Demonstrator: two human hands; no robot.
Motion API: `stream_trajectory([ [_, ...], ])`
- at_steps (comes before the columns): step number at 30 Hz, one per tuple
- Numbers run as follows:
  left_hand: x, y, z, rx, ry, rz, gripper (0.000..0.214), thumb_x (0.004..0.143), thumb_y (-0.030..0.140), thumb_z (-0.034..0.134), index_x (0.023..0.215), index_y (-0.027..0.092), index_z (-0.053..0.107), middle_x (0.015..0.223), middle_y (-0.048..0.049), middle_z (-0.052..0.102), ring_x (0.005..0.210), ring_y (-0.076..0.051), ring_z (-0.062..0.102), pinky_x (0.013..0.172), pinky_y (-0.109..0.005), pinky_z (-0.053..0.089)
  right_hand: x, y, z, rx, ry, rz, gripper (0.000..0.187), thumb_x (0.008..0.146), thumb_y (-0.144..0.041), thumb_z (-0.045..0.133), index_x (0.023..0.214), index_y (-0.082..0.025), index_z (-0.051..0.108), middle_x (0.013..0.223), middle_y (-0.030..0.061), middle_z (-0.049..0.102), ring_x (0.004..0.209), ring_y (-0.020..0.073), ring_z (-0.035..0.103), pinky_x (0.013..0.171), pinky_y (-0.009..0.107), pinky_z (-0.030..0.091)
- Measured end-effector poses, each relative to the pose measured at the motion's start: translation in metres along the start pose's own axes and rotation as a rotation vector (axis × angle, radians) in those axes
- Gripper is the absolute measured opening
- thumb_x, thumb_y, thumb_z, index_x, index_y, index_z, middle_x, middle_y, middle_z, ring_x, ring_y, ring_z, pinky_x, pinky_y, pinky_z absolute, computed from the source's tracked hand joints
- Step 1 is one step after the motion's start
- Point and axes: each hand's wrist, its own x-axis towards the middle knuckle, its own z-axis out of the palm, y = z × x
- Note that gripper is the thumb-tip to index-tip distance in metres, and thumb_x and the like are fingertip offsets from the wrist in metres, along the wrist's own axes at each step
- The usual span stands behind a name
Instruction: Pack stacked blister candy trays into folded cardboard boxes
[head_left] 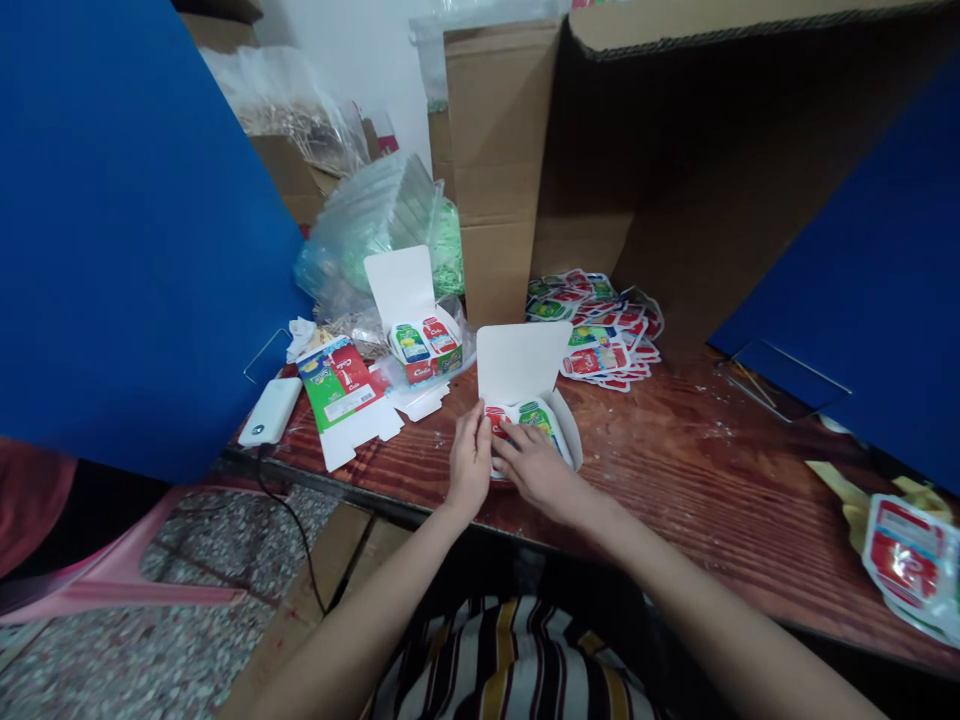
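Observation:
In front of me on the table stands a small white carton [523,356] with its lid flap raised. Inside it lie a red cola sachet [498,420] and a green and yellow sachet [537,418], side by side. My left hand [470,455] grips the carton's left wall, thumb toward the inside and fingers along the outside. Over the sachets is my right hand [541,468], its fingers stretched out and slightly apart, fingertips touching the red sachet. Part of the carton's front is hidden behind my hands.
Another open carton [400,284] holding sachets stands further left. Beside it are a flat printed carton [346,390] and a white power bank [271,411] with a cable. Sachets are piled [600,335] by a large cardboard box [491,170]. More sachets [907,555] lie far right. Blue panels [135,220] flank the table.

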Motion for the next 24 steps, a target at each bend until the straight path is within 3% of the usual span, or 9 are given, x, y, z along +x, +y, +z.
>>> stream_trajectory([
  [6, 0.002, 0.008, -0.001, 0.361, -0.079, -0.037, 0.043, 0.095, 0.038, 0.039, 0.135, 0.027, 0.049, 0.121, -0.011, 0.055, 0.11, -0.026, 0.059, 0.094, -0.037, 0.045, -0.007, -0.003, 0.013, 0.016, 0.071, 0.009, 0.04, 0.096, -0.021, 0.038, 0.132, -0.012, 0.054, 0.138, 0.0179, 0.052, 0.131, 0.0308, 0.045, 0.108, 0.055, 0.033],
  [10, 0.003, 0.007, -0.003, 0.535, -0.137, -0.089, 0.043, 0.094, 0.038, 0.039, 0.134, 0.029, 0.051, 0.115, -0.0117, 0.053, 0.101, -0.03, 0.061, 0.086, -0.041, 0.047, -0.031, 0.004, 0.003, 0.096, 0.237, -0.029, 0.035, 0.093, -0.018, 0.043, 0.124, -0.023, 0.061, 0.13, 0.0083, 0.061, 0.134, 0.0283, 0.042, 0.112, 0.056, 0.03],
  [13, 0.009, 0.007, -0.003, 0.644, -0.141, -0.053, 0.042, 0.093, 0.036, 0.041, 0.131, 0.026, 0.055, 0.118, -0.0146, 0.048, 0.102, -0.033, 0.058, 0.087, -0.046, 0.045, -0.05, 0.015, -0.006, 0.155, 0.531, 0.199, 0.039, 0.091, -0.026, 0.052, 0.13, -0.029, 0.054, 0.135, 0.0079, 0.056, 0.135, 0.0289, 0.039, 0.112, 0.057, 0.028],
  [15, 0.014, 0.007, -0.004, 0.664, -0.113, -0.003, 0.039, 0.092, 0.036, 0.044, 0.125, 0.024, 0.06, 0.116, -0.015, 0.046, 0.105, -0.034, 0.056, 0.09, -0.047, 0.044, -0.056, 0.024, -0.004, 0.24, 0.659, 0.416, 0.059, 0.087, -0.035, 0.059, 0.142, -0.024, 0.039, 0.142, 0.0132, 0.047, 0.135, 0.0311, 0.038, 0.111, 0.057, 0.03],
  [17, 0.019, 0.006, -0.003, 0.606, -0.069, 0.041, 0.034, 0.091, 0.036, 0.047, 0.116, 0.022, 0.066, 0.111, -0.0134, 0.045, 0.106, -0.032, 0.054, 0.092, -0.045, 0.044, -0.057, 0.031, 0.005, 0.38, 0.625, 0.505, 0.074, 0.086, -0.043, 0.06, 0.147, -0.018, 0.028, 0.145, 0.0169, 0.042, 0.134, 0.0311, 0.04, 0.109, 0.054, 0.034],
  [19, 0.022, 0.001, -0.002, 0.483, -0.031, 0.054, 0.028, 0.09, 0.034, 0.05, 0.106, 0.021, 0.069, 0.108, -0.0111, 0.045, 0.108, -0.029, 0.054, 0.093, -0.041, 0.045, -0.055, 0.036, 0.016, 0.481, 0.521, 0.493, 0.069, 0.09, -0.044, 0.052, 0.148, -0.016, 0.026, 0.147, 0.0166, 0.041, 0.135, 0.0285, 0.04, 0.109, 0.05, 0.036],
  [24, 0.028, -0.02, 0.005, 0.151, -0.021, 0.05, 0.014, 0.085, 0.029, 0.059, 0.088, 0.02, 0.069, 0.109, -0.0076, 0.049, 0.113, -0.022, 0.053, 0.093, -0.031, 0.045, -0.051, 0.038, 0.023, 0.345, 0.34, 0.429, 0.055, 0.098, -0.028, 0.027, 0.152, -0.019, 0.019, 0.156, 0.0113, 0.027, 0.139, 0.023, 0.035, 0.107, 0.042, 0.041],
])
